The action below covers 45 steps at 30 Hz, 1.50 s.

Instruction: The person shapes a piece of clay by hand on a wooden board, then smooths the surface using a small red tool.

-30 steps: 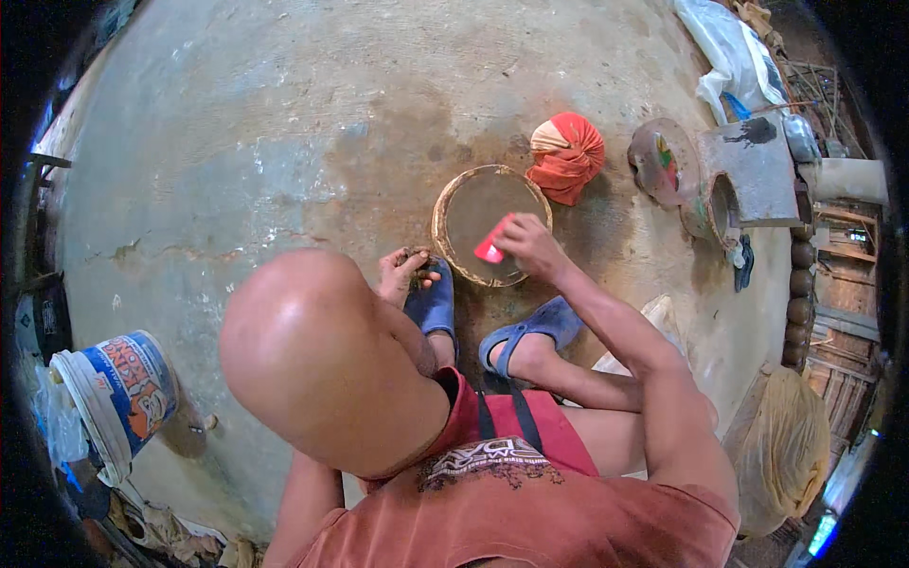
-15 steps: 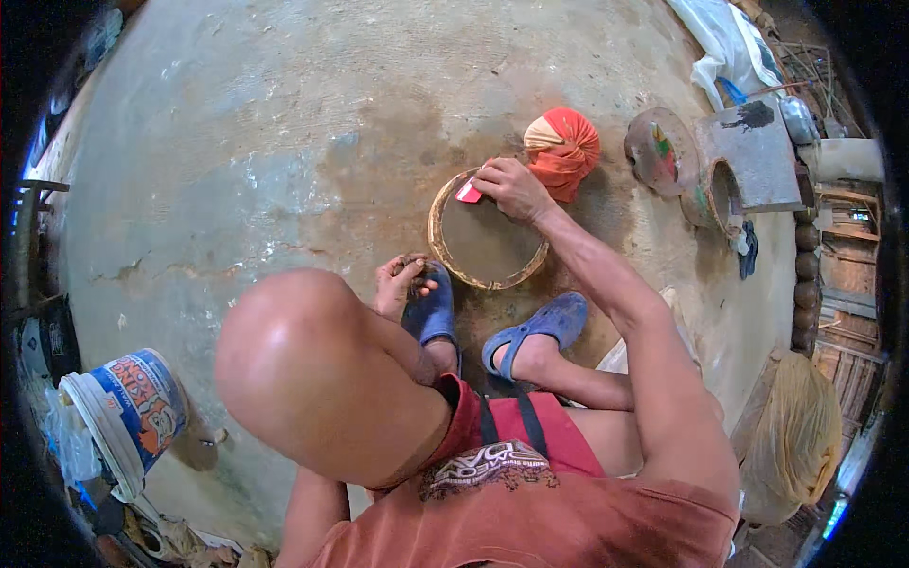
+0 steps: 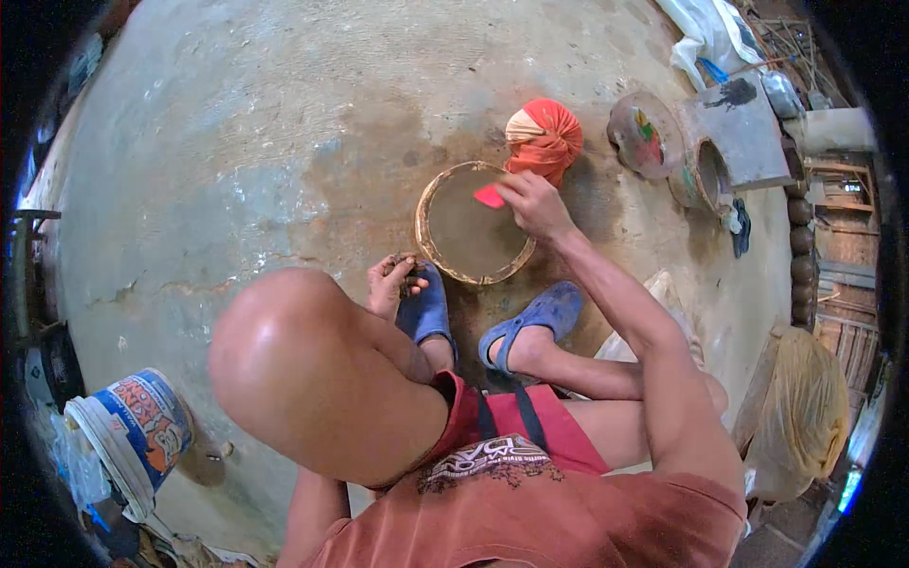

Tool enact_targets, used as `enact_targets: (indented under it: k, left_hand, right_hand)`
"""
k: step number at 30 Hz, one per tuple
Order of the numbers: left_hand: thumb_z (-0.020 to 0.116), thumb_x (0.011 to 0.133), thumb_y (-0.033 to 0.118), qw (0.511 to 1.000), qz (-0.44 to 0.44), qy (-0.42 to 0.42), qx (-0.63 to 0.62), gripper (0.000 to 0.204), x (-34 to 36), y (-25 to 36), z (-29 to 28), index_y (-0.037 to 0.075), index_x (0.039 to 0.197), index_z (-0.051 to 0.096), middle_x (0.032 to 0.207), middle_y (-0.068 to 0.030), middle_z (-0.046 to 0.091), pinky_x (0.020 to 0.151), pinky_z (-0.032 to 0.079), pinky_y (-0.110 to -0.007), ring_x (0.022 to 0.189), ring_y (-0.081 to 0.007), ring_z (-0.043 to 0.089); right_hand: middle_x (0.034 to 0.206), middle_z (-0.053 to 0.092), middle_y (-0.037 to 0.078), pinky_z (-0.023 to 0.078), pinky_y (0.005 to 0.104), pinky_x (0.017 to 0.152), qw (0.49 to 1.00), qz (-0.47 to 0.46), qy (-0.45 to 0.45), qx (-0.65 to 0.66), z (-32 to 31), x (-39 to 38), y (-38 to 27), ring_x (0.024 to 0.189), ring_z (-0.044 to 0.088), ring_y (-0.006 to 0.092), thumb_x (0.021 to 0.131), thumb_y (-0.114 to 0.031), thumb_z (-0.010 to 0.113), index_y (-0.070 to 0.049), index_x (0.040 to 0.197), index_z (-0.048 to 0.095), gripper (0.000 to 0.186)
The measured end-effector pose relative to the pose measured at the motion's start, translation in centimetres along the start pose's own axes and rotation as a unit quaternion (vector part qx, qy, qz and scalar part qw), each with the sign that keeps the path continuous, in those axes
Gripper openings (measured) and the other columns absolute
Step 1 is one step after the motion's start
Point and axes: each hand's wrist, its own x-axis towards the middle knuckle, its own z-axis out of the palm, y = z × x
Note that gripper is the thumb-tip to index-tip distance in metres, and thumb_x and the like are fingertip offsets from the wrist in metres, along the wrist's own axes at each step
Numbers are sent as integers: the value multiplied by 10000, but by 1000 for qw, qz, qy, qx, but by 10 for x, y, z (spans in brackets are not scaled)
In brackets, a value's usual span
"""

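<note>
In front of my feet sits a round vessel [image 3: 423, 230] with a rough pale rim and a smooth grey-brown inside. My right hand [image 3: 539, 205] is closed on a small flat red piece [image 3: 490, 196], held over the far right part of the vessel. Whether the piece touches the inside, I cannot tell. My left hand [image 3: 386, 286] is beside the vessel's near left rim, at my left shoe [image 3: 423, 308]. Its fingers are pinched on a dark, crumbly-looking bit [image 3: 403, 260], too small to name.
A red-and-cream cloth-wrapped round bundle [image 3: 546, 134] stands just behind the vessel. Farther right are a round stained piece [image 3: 644, 137], an open round container [image 3: 705, 175] and a grey slab [image 3: 743, 128]. A lidded white-and-blue bucket [image 3: 142, 431] stands at the left.
My right hand has moved right and a little nearer with the red piece, from the far rim to over the vessel's inside. My left hand stays in place. The whole view has shifted slightly.
</note>
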Motion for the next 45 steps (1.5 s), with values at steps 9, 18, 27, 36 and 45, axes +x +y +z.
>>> enact_targets:
  k: [9,18,27,36,45]
  left_hand:
    - [676,1041,203,1000,-12,-13,-15,335,12,-12,-14,-40,1269,654,1058,-161,754,594,579,-262,728,-194,737]
    - [671,1039,190,1000,-8,-12,-10,306,7,-7,-15,-35,1247,663,1060,-150,749,579,561,-266,723,-197,732]
    - [659,1041,185,998,1,-49,-34,304,4,-4,-13,-28,1257,670,1052,-140,755,609,586,-256,743,-172,739]
    - [655,1045,199,998,-29,-49,-33,341,5,5,3,-43,1284,637,1034,-143,743,605,578,-250,750,-171,729]
    - [645,1051,181,999,-20,-40,30,310,-8,18,11,-42,1266,649,985,-113,746,591,554,-235,705,-141,708]
  right_hand:
    - [1060,664,57,510,426,837,999,29,-28,-8,40,5,-83,1072,619,266,803,-156,692,-121,1103,720,303]
    - [926,653,47,532,421,794,999,52,-9,12,13,26,-33,960,648,276,785,-142,691,-128,950,728,170]
    - [1034,643,26,500,438,945,995,-18,-44,84,33,-5,-104,1098,624,247,796,-127,689,-140,1009,709,215]
    - [1009,661,16,517,443,1022,972,-219,-83,-19,-32,-55,42,1072,644,229,792,-242,667,-140,892,714,150]
    - [1004,658,44,548,417,904,998,-58,-28,-14,23,20,34,993,637,273,787,-110,685,-123,1032,705,245]
